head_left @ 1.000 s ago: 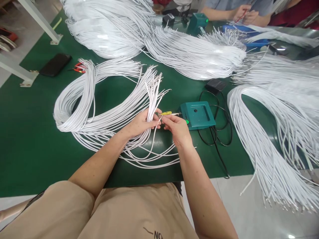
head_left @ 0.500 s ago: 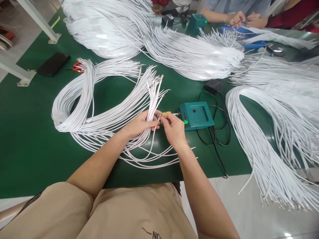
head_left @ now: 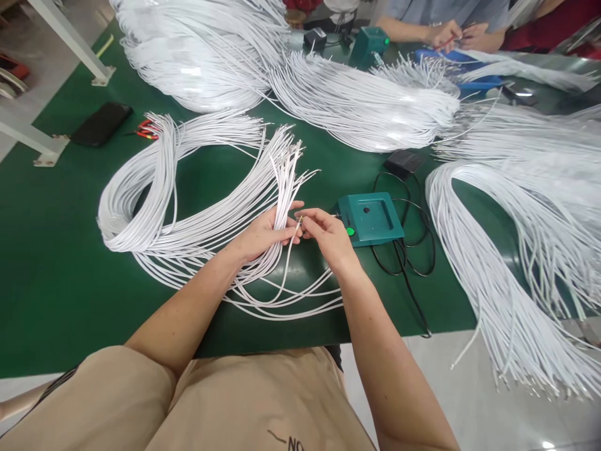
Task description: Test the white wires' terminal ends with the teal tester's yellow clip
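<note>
My left hand (head_left: 272, 235) is closed around a bunch of white cables (head_left: 283, 194), their tips fanning up past the thumb. Close beside it, my right hand (head_left: 326, 235) pinches the end of a single white cable (head_left: 292, 241) between thumb and fingertips. Just right of those fingers stands a teal box-shaped device (head_left: 370, 218) with a lit green button and a small metal part on its left side, mostly hidden behind my right hand. A large looped bundle of white cables (head_left: 126, 207) lies to the left, running under my left forearm.
Large piles of white cables (head_left: 201, 62) cover the far side, and another bundle (head_left: 474, 250) hangs over the right table edge. A black adapter (head_left: 404, 161), a black phone (head_left: 102, 123) and red-handled pliers (head_left: 147, 128) lie on the green table (head_left: 56, 282). Across it, a co-worker's hands (head_left: 446, 36) work.
My right hand's fingers have opened out slightly and shifted at the cable end. The cable tips in my left hand have swung a little to the left.
</note>
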### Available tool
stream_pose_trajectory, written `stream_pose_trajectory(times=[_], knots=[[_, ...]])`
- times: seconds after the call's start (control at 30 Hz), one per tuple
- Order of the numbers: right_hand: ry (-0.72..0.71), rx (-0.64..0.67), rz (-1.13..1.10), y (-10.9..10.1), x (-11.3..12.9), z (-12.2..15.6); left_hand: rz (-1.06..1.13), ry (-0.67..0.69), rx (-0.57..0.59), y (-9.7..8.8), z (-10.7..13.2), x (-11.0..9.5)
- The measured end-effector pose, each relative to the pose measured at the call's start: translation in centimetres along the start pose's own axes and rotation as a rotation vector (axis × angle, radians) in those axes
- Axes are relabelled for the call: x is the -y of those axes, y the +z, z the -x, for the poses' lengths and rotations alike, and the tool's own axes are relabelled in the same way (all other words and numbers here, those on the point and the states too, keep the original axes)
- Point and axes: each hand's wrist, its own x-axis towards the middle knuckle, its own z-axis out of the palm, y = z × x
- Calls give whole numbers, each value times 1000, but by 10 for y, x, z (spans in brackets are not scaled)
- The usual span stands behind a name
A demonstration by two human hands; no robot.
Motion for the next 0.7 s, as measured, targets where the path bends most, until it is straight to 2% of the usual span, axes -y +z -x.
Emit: stream_pose_trajectory(times=[0.17,0.43,0.63,0.7], knots=[[-17,-66,27,2,-1,0,-25,6,13,-1,0,0],[-30,-99,93,3,2,4,-47,39,25,0,0,2],[-55,-150,398,4,8,12,-76,49,26,1,2,-2],[-37,-120,402,3,10,14,-89,50,16,2,3,-4]])
